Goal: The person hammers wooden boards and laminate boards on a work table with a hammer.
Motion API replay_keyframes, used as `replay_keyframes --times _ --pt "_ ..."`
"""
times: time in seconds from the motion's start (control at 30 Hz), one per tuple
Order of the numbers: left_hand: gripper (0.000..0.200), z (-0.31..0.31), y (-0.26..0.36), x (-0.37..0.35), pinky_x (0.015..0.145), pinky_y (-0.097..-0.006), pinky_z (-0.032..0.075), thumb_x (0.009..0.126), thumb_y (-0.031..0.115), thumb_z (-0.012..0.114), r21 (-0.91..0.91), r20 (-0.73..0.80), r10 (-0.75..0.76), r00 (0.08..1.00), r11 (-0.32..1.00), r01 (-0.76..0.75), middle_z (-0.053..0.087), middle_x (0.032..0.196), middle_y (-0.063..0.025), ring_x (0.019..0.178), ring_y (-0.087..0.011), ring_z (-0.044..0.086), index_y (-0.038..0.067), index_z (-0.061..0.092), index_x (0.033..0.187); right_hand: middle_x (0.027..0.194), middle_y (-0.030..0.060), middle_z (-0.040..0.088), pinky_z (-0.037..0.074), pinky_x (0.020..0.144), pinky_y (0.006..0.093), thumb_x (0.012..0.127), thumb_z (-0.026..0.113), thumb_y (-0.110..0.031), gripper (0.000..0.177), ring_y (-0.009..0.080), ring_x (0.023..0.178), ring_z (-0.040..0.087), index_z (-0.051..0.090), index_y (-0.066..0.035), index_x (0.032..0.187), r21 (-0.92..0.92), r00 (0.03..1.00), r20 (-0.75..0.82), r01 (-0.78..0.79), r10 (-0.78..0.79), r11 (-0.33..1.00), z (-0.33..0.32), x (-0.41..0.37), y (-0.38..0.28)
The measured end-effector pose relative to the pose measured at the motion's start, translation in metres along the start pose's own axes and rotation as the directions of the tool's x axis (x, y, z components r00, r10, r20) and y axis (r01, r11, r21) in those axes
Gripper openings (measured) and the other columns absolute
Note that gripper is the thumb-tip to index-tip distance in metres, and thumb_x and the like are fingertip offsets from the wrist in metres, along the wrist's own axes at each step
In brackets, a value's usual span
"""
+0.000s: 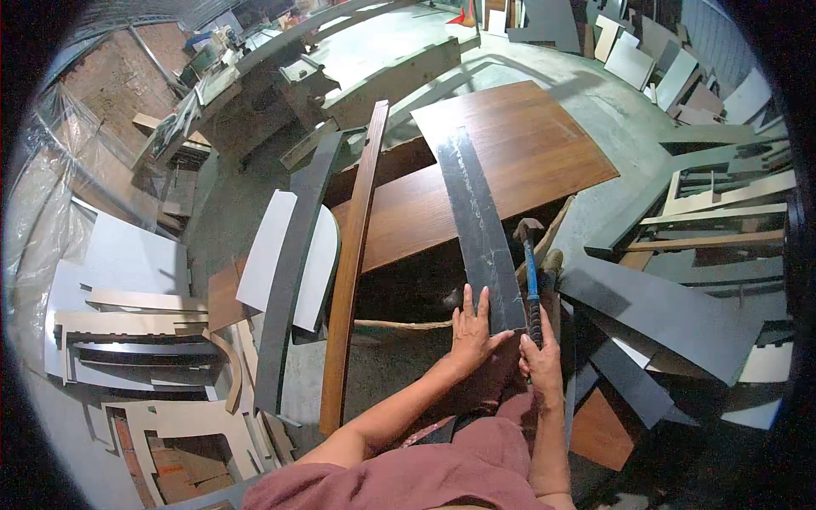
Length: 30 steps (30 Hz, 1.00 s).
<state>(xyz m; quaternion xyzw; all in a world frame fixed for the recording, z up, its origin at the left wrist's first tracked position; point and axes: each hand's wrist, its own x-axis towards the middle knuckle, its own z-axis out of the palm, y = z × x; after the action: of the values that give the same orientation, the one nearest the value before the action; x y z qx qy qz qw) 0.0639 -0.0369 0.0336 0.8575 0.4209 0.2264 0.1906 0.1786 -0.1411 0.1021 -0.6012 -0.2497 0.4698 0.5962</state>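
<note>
My right hand is wrapped round the dark grip of a hammer, which has a blue shaft and a rusty head pointing away from me. Flat on the near end of a long dark grey board rests my left hand, fingers spread. The far part of that board lies across a wide brown wood-grain panel. Left of it, a narrow brown wood strip runs lengthwise, beside another dark grey strip. The near edge of the board reaches my lap.
Grey panel offcuts and stacked wooden strips lie on the right. White boards and a cut-out frame piece are piled on the left. Farther back stands a worn bench; more boards lean at the back right.
</note>
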Motion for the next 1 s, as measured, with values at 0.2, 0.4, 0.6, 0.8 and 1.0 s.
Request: replay_keyframes --times 0.2,0.4,0.6,0.8,1.0 --pt "0.104 0.017 0.001 0.001 0.099 -0.0601 0.024 0.065 0.045 0.074 0.010 -0.033 -0.025 0.999 1.000 0.025 0.010 0.144 -0.0294 0.127 -0.0471 0.025 0.007 0.016 0.142 0.068 -0.0029 0.047 0.034 0.040 0.0193 0.088 0.051 -0.006 0.063 0.0036 0.047 0.039 0.024 -0.018 0.143 0.005 1.000 0.007 -0.021 0.021 1.000 0.004 0.001 -0.002" --pt "0.099 0.019 0.013 0.005 0.102 -0.0604 0.019 0.068 0.039 0.073 -0.041 -0.013 -0.056 0.998 0.998 0.056 0.009 0.142 -0.0306 0.130 -0.0469 0.019 0.006 0.016 0.142 0.068 -0.0030 0.047 0.032 0.041 0.0186 0.088 0.050 -0.006 0.060 0.0026 0.048 0.037 0.025 -0.011 0.143 -0.008 1.000 -0.010 -0.008 0.008 1.000 0.010 0.007 -0.021" --pt "0.094 0.022 0.015 0.007 0.101 -0.0613 0.017 0.071 0.039 0.070 -0.036 -0.034 -0.042 0.999 0.999 0.041 0.010 0.141 -0.0317 0.129 -0.0472 0.018 0.004 0.018 0.141 0.073 -0.0025 0.049 0.032 0.041 0.0184 0.088 0.050 -0.005 0.059 0.0023 0.049 0.038 0.026 -0.009 0.142 0.017 0.997 0.009 0.072 -0.072 0.997 0.009 0.025 -0.021" --pt "0.094 0.027 0.011 0.004 0.103 -0.0605 0.016 0.069 0.035 0.071 -0.012 -0.049 -0.031 0.998 0.999 0.031 0.007 0.142 -0.0312 0.130 -0.0457 0.017 0.004 0.019 0.141 0.091 0.0006 0.055 0.037 0.045 0.0180 0.087 0.050 -0.005 0.058 0.0028 0.055 0.042 0.028 -0.007 0.141 -0.007 0.995 0.002 0.098 -0.098 0.995 0.019 0.040 -0.016" --pt "0.090 0.030 0.008 0.004 0.104 -0.0595 0.013 0.070 0.025 0.069 -0.011 -0.010 -0.041 0.999 0.999 0.041 0.005 0.143 -0.0309 0.130 -0.0450 0.018 0.004 0.018 0.141 0.113 0.0108 0.054 0.045 0.075 0.0255 0.085 0.053 -0.007 0.059 0.0144 0.087 0.053 0.030 -0.005 0.139 -0.200 0.995 0.035 0.100 -0.095 0.975 0.015 0.062 0.022"
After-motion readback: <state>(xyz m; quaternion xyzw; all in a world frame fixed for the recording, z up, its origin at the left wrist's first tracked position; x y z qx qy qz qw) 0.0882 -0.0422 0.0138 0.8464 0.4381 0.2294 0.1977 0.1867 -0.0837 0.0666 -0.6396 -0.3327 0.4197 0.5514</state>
